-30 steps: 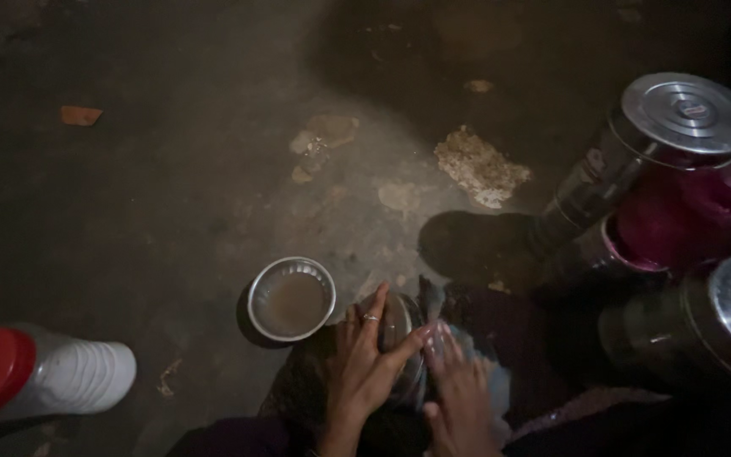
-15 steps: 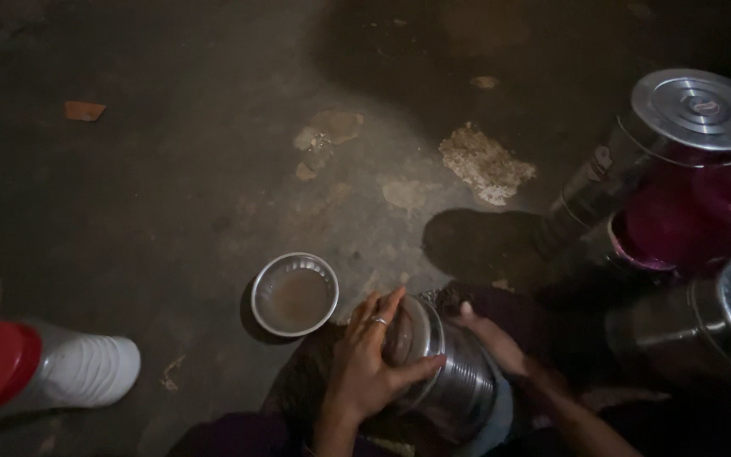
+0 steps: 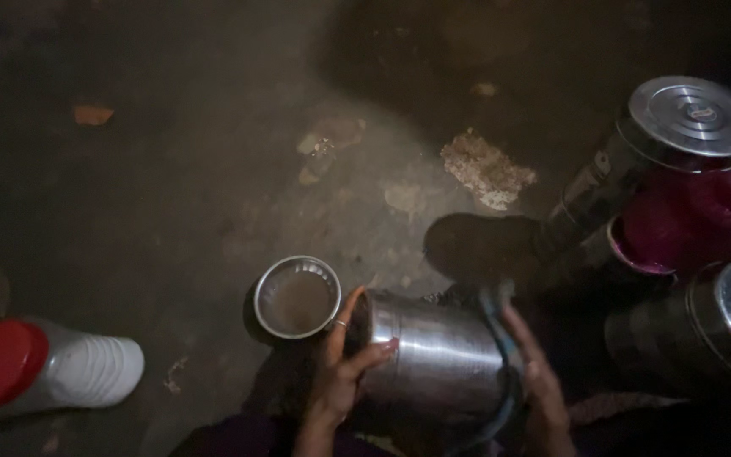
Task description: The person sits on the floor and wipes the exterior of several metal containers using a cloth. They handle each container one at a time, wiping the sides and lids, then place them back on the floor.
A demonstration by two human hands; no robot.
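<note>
At bottom centre the left hand [image 3: 342,372] grips the mouth and the right hand [image 3: 535,381] cups the base of a tipped steel can [image 3: 437,355], seemingly pouring toward the bowl [image 3: 296,298] just beyond, needing a steadier tilt.

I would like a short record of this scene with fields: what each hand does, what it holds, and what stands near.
Left hand: left hand grips the open mouth end of the steel canister
Right hand: right hand supports the base end, beside a blue rim
Canister pose: lying on its side, mouth toward the small steel bowl
Bowl: holds brownish liquid, on the floor
Left edge: white plastic jar with red lid
Right side: lidded steel canisters, a magenta container between them
Lighting: dim
</note>
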